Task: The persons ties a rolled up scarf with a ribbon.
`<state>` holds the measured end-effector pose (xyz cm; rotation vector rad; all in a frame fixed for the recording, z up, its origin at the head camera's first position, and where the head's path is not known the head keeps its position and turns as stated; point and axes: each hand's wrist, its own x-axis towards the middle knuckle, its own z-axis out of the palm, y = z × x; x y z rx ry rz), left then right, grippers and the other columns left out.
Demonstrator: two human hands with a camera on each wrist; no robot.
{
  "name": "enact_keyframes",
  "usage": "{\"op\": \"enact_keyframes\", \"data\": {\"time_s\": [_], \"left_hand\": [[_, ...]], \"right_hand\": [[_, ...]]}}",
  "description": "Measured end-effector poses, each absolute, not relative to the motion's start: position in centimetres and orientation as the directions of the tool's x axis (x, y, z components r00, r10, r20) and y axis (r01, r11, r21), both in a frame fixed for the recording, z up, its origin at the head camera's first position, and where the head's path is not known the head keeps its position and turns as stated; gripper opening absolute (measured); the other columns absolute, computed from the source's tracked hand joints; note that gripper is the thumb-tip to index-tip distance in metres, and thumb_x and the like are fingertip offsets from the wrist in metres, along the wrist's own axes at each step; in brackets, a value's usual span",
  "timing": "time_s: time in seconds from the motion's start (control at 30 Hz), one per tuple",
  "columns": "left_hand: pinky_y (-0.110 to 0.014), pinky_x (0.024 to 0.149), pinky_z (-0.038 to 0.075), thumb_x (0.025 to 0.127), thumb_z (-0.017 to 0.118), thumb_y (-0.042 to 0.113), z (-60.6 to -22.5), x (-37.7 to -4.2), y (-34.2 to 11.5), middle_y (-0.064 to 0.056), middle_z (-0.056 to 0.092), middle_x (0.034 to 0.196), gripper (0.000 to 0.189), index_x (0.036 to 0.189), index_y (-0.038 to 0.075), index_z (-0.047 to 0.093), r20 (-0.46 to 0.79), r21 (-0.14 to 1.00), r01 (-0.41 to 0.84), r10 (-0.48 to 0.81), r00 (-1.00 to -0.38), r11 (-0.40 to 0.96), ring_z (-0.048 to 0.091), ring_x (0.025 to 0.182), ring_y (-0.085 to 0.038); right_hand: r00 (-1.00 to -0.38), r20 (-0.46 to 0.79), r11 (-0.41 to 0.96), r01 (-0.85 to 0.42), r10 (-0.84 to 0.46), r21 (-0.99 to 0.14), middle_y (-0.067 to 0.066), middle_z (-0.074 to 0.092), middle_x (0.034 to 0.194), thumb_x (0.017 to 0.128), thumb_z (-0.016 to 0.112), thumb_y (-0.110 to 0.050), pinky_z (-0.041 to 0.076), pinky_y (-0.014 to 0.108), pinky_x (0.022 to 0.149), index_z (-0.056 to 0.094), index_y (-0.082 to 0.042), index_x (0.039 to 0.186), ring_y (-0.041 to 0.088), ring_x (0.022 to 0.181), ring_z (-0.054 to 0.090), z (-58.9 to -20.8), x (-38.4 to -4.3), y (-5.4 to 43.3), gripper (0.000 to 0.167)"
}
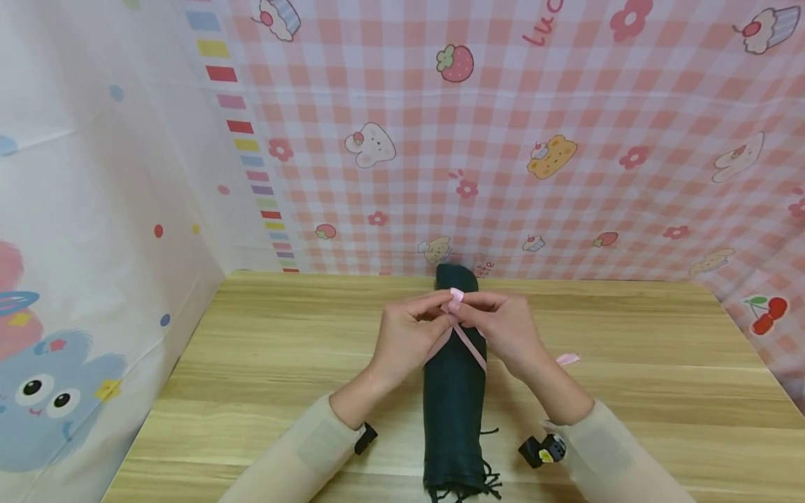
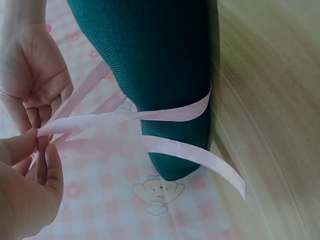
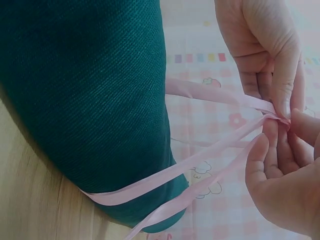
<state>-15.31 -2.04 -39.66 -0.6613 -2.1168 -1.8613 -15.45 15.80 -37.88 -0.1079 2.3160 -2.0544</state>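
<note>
A dark green rolled-up scarf [image 1: 454,412] with a black-looking fringe at its near end stands lengthwise on the table. A pink ribbon [image 1: 470,347] runs around its far half and up to both hands. My left hand [image 1: 405,335] pinches the ribbon above the scarf, thumb against fingertips. Right beside it, my right hand [image 1: 509,332] pinches the ribbon too, the fingertips of both meeting. In the left wrist view, several ribbon strands [image 2: 115,117] fan out from the fingers, one ending loose. The right wrist view shows a twisted, gathered bit of ribbon [image 3: 282,120] between the fingertips.
The wooden table [image 1: 264,391] ends at a pink checked cloth [image 1: 402,188] behind, with a white printed cloth [image 1: 94,209] at the left. A loose ribbon end [image 1: 568,359] shows right of my right wrist. Small black devices [image 1: 542,450] sit at both wrists.
</note>
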Motion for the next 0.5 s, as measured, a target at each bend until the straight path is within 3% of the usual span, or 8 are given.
{"op": "enact_keyframes", "data": {"time_s": [0.17,0.5], "left_hand": [[-0.030,0.073,0.061,0.090,0.081,0.001,-39.66,-15.36,-2.10,-0.010,0.078,0.099,0.026,0.116,0.003,0.080,0.467,0.864,0.487,0.162,-0.869,0.127,0.071,0.078,-0.021],[-0.028,0.079,0.060,0.093,0.079,0.004,-39.80,-15.33,-2.31,-0.007,0.078,0.105,0.016,0.109,0.003,0.082,0.431,0.879,0.451,0.148,-0.890,0.155,0.070,0.087,-0.017]], "right_hand": [[-0.997,0.024,0.104,-0.031,-0.072,-0.994,0.007,0.077,0.095,0.096,0.078,-0.014,0.061,0.028,0.079,0.076,0.008,0.112,0.015,0.083,0.072,-38.03,-15.47,15.81,0.027],[-0.990,0.034,0.037,-0.039,-0.137,-0.999,0.012,0.078,0.097,0.104,0.063,-0.006,0.062,0.036,0.084,0.063,0.014,0.114,0.016,0.085,0.075,-38.13,-15.29,16.14,0.022]]}}
